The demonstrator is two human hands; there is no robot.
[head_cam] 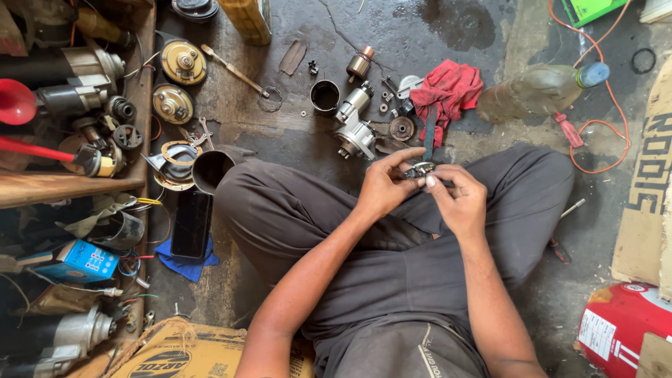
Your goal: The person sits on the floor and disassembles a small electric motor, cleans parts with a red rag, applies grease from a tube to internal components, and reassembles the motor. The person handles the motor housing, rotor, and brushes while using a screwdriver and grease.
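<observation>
Grey metal, small and round, with a shiny rim: that was the part (420, 169) I held between both hands, just above my crossed legs in dark trousers (301, 210). It was mostly hidden by my fingers, so I could not tell its finer shape. A dark flat tool (428, 133) stood up from it, reaching toward the red rag (451, 87) on the concrete floor (294, 133).

Room was tight. Straight ahead, near my knees, lay the silver starter motor housing (355, 129), a dark metal cup (325, 96), a copper-topped armature piece (360, 61) and loose nuts and washers. To my left a black funnel-like tube (212, 168) touched my thigh, and a dark phone (191, 224) lay on a blue cloth just beside it. Further left ran the wooden shelf edge (70, 185), crowded with horns and motors. To my right a plastic bottle with a blue cap (542, 87) lay on its side, an orange cable (602, 126) looped past it, and a red cylinder (623, 325) sat low in the corner (the only bare floor was a patch beyond my right knee).

My left hand (383, 185) came in from below, wrist bent, fingers closed narrowly around the part's near side. My right hand (458, 199) curled over the other side, thumb and forefinger pinching the rim.
</observation>
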